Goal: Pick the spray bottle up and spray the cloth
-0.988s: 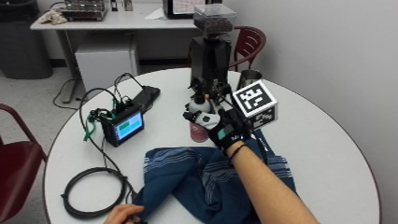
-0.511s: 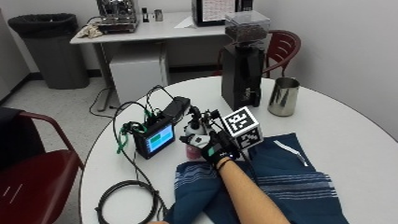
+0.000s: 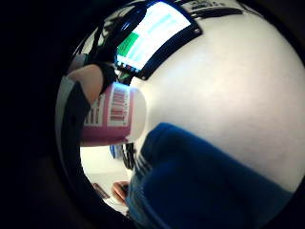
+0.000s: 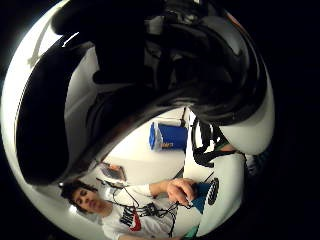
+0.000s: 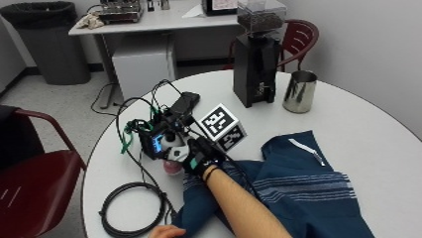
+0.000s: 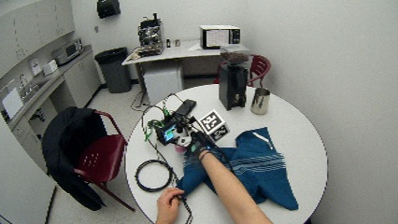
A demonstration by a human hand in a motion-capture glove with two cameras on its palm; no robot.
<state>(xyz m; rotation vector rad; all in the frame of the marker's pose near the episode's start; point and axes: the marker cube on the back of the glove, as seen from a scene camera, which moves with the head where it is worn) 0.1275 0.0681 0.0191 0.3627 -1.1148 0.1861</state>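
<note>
My gloved right hand point(image 5: 201, 158) grips the spray bottle point(image 5: 173, 161) by its neck, beside the left edge of the blue striped cloth point(image 5: 296, 183). The bottle has a white head and pink liquid at its base. It is upright just in front of a small lit screen device point(image 5: 153, 141); whether its base touches the table I cannot tell. In the little finger side palm view the labelled pink bottle point(image 3: 112, 117) is close to the palm, with the cloth point(image 3: 190, 186) beside it. The bottle's head point(image 4: 150, 75) fills the thumb side view.
The person's bare left hand point(image 5: 165, 231) rests at the table's near edge by the cloth's corner and a coiled black cable point(image 5: 131, 208). A black coffee grinder point(image 5: 257, 59) and steel jug point(image 5: 300, 91) stand at the far side of the round white table point(image 5: 369, 134).
The outside camera has shifted, so the whole picture has moved. The gloved hand stays wrapped on the spray bottle next to the screen device; the cloth lies as before.
</note>
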